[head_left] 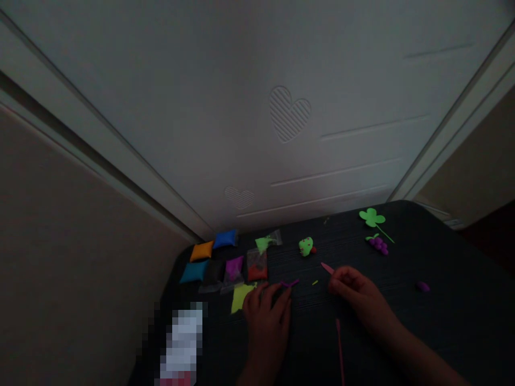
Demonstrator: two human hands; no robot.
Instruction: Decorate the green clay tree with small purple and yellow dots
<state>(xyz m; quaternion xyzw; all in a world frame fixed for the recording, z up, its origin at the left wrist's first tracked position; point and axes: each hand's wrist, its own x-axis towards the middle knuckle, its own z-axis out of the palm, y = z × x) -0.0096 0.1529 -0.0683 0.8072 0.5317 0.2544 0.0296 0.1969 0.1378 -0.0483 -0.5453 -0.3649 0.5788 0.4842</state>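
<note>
Right hand (pixel 354 289) pinching pink tool (pixel 327 268) at lower right of centre, left hand (pixel 267 306) at lower centre, fingers spread beside purple strip (pixel 290 283), grip unclear, green clover (pixel 372 217) at right.

Dim and low in contrast — 1 murky view from my head camera.
I get weak, cool grey light across the pale door (pixel 209 123), with soft shading picking out its 2 striped hearts (pixel 288 114), while the tabletop (pixel 462 332) sinks almost to black and the lower right corner goes darkest; the light's source is outside my view, so I cannot tell its direction. Both hands (pixel 267 308) sit in shade, their skin detail soft and muddy, yet the green clover (pixel 372 217) glows vividly. Straight edges splay steeply toward the sides, wide-lens style — and coarse square blocks mask 1 pale patch (pixel 183 343) at lower left.
</note>
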